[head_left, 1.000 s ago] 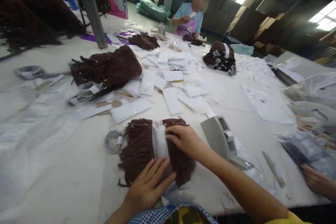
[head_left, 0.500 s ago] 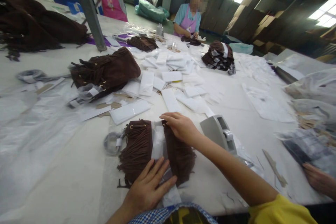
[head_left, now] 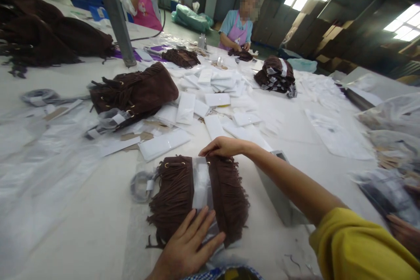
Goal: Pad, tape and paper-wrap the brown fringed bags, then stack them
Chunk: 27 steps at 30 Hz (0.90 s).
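one fringed brown bag i'm steadying: left hand pressing, fingers apart; right hand curling, grip unclear, seemingly needing even pressure.

The right hand now sits farther up, at the brown fringed bag's top edge, wrist arched, forearm hiding more of the tape dispenser. The lilac-aproned co-worker's hand, raised earlier, is down.

Broad white table. Near side: thin clear plastic film under folded dark-brown fringed bag. Beyond: scattered flat white rectangular packets, slouched brown suede-like bag.
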Each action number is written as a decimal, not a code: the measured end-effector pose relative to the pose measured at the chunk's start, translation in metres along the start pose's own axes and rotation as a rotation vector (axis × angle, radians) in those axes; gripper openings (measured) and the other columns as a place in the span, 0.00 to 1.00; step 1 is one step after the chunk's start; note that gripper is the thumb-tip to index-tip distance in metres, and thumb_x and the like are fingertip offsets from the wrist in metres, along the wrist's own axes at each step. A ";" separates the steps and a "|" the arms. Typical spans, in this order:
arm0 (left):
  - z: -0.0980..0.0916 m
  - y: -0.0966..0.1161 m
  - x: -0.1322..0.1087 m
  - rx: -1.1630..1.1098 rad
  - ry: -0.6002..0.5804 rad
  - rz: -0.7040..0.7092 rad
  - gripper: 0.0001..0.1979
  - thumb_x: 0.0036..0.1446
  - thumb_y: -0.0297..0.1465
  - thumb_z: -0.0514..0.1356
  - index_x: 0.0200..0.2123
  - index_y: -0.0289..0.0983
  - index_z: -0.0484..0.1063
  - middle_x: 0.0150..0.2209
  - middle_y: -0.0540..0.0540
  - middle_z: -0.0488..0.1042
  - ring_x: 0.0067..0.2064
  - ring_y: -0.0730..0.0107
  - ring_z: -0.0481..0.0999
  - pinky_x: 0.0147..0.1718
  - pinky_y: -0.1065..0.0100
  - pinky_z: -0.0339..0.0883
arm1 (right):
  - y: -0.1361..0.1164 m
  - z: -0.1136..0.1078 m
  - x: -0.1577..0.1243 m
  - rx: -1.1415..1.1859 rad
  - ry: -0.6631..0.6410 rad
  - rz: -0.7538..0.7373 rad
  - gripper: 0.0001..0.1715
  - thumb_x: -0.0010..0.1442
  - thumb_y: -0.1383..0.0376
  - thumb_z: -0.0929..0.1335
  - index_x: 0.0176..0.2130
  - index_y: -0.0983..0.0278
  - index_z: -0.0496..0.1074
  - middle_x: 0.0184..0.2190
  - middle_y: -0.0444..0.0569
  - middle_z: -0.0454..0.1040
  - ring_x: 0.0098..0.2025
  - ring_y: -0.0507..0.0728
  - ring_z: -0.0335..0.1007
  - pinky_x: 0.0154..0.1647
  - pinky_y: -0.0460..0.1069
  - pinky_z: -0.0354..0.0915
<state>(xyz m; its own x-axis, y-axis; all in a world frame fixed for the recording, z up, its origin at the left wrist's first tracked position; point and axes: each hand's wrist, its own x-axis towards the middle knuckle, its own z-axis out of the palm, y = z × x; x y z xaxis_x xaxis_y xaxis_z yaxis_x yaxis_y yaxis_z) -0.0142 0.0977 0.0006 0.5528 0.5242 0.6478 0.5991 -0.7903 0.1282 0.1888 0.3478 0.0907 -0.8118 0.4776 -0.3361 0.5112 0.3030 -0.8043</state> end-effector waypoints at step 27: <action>0.015 -0.003 -0.016 0.010 -0.031 0.073 0.21 0.70 0.32 0.49 0.64 0.47 0.63 0.63 0.41 0.66 0.63 0.58 0.67 0.64 0.53 0.56 | 0.004 0.008 -0.025 -0.443 0.057 0.052 0.21 0.62 0.70 0.65 0.53 0.60 0.75 0.41 0.47 0.82 0.38 0.54 0.78 0.42 0.46 0.67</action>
<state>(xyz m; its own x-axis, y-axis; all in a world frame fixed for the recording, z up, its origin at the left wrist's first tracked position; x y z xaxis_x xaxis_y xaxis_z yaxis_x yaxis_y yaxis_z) -0.0162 0.0966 -0.0209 0.6127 0.4752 0.6315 0.5624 -0.8235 0.0739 0.2089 0.3300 0.0923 -0.7713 0.5426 -0.3328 0.6325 0.5952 -0.4957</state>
